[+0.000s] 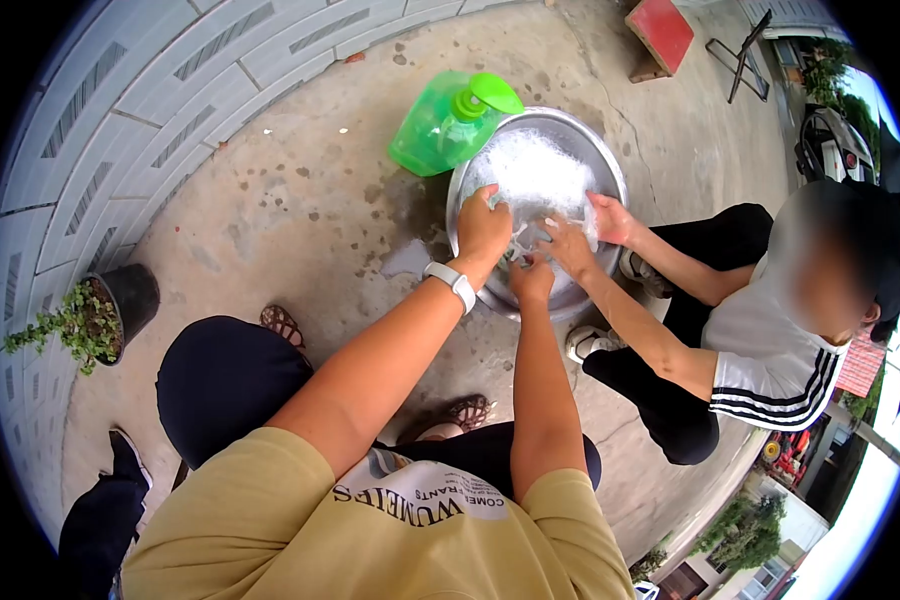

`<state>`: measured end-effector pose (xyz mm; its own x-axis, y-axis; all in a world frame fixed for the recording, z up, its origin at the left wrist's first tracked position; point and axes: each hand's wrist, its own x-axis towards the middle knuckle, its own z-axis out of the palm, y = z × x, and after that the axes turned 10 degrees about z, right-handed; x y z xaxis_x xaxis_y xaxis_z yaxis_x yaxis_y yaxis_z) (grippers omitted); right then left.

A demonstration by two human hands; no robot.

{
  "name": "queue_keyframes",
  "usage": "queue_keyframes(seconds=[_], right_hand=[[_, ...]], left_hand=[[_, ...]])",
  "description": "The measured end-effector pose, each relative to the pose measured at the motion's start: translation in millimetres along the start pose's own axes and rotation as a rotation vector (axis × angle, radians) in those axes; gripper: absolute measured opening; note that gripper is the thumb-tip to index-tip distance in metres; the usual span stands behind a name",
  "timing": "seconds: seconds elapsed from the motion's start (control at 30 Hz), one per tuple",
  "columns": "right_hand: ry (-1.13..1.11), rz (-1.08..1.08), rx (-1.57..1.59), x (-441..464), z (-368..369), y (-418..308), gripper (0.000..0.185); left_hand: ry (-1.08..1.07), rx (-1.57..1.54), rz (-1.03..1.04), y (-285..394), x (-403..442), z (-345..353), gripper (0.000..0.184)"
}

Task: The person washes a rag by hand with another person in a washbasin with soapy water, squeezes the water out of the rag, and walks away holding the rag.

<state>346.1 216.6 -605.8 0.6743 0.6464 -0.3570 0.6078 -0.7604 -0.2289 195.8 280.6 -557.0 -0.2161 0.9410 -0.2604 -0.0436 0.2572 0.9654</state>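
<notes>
White suds (535,160) were heaped in the far part of the metal basin (608,165), just beyond the person's own hands, with no clear long axis. The left hand (484,225) was the nearer to that heap, its fingers curled downward inside the basin's left side; the right hand (532,277) was over the basin's near side, fingers partly bent. Whether either had hold of something within the foam, one cannot tell. A co-worker's nearer hand (567,246) reached in just beside the right hand, crowding that side, and their farther hand (611,218) was at the basin's right wall. Left of the basin stood a green bottle (432,128), its cap (496,92) overlapping the rim in view. A red stool (662,36) was beyond the basin to the right, and a potted plant (88,322) well off to its left.
</notes>
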Motion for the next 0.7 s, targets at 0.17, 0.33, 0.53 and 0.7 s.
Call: queue_keyframes(seconds=[0.17, 0.33, 0.53, 0.7], right_hand=[[0.029, -0.11, 0.012, 6.3, 19.1, 9.5, 0.044], [-0.564, 0.006, 0.78, -6.0, -18.1, -44.4, 0.027], [-0.438, -0.126, 1.104, -20.7, -133.2, -87.8, 0.005], [-0.553, -0.226, 1.19, -18.4, -145.0, -84.6, 0.002]], left_hand=[[0.061, 0.002, 0.074, -5.8, 4.3, 0.7, 0.035], [-0.048, -0.086, -0.055, 17.5, -3.5, -1.7, 0.034], [0.103, -0.043, 0.015, 10.2, 5.0, -1.2, 0.031], [0.154, -0.131, -0.007, 4.6, 6.2, 4.4, 0.028]])
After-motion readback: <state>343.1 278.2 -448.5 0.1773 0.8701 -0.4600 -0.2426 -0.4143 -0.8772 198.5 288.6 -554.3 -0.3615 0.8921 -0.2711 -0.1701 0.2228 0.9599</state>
